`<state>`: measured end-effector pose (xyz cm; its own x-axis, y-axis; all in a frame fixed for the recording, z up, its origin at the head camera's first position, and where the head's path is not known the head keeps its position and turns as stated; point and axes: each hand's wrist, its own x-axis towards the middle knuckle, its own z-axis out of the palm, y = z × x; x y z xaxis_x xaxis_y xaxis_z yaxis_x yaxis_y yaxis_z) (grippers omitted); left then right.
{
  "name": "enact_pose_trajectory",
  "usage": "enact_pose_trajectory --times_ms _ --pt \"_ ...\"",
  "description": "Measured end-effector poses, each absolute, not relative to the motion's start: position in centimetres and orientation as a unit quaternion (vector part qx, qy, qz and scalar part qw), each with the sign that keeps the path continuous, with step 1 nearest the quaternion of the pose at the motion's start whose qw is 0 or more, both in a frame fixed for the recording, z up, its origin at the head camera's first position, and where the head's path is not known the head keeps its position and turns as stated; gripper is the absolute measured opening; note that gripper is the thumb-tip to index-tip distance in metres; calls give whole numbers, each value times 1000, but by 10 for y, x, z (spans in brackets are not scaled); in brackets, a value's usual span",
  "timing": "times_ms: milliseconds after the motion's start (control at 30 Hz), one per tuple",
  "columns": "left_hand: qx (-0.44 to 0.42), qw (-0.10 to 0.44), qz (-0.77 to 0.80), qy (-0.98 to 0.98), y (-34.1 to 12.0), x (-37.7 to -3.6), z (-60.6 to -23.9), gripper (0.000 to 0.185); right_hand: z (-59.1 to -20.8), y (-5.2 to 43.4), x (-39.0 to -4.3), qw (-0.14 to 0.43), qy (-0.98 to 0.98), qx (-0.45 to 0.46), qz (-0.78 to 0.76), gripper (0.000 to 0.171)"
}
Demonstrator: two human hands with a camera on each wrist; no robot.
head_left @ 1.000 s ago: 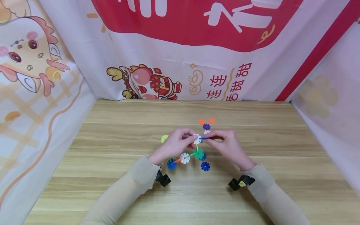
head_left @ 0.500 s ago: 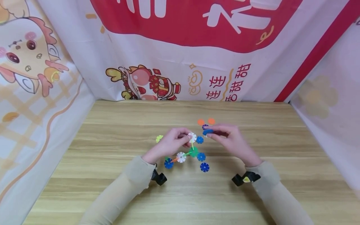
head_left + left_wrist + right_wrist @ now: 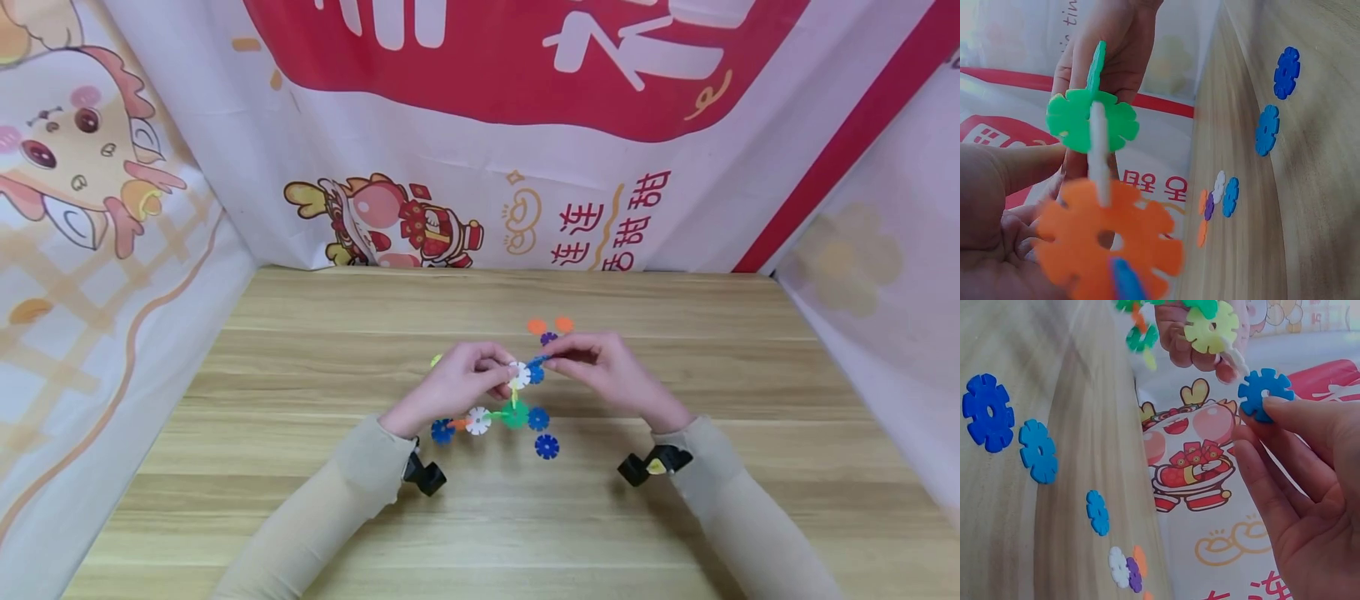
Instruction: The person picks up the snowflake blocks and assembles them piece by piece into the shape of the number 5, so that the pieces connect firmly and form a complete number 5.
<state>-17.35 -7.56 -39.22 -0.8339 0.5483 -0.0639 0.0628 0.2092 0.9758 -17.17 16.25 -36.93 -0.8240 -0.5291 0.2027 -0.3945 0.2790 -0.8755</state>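
Observation:
My left hand [image 3: 465, 379] pinches a white notched plastic disc [image 3: 520, 375], part of a chain of interlocking snowflake discs. Below it, a yellow disc [image 3: 1210, 326] runs down to a green disc [image 3: 515, 414]. From there the chain goes left through another white disc [image 3: 478, 421] and an orange disc [image 3: 1138, 225] to a blue disc [image 3: 442, 431]. Between thumb and fingers, my right hand [image 3: 600, 367] pinches a separate-coloured blue disc [image 3: 1265, 394], its edge right at the white disc's rim. Whether their slots are engaged I cannot tell.
Loose discs lie on the wooden table [image 3: 360, 517]: dark blue [image 3: 547, 447], blue [image 3: 1267, 130], another blue [image 3: 1098, 512], white [image 3: 1119, 567], purple [image 3: 549, 339] and two orange discs [image 3: 564, 323]. Printed cloth [image 3: 465, 150] hangs behind the table.
The right hand drew the blue disc away from the white disc up and to the right, turning it flatter to view, then brought it back against the white disc. The left hand kept its hold.

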Motion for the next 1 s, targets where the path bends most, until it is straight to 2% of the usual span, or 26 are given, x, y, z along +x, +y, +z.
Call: enact_pose_trajectory --times_ms 600,800,1000 --pt "210 212 589 751 -75 -173 -392 18 -361 162 -172 92 788 -279 -541 17" --pt "219 226 595 739 -74 -167 -384 16 -356 166 -180 104 767 -331 -539 11" --pt "236 239 607 721 -73 -156 -366 15 -351 168 -185 142 758 -367 -521 11"
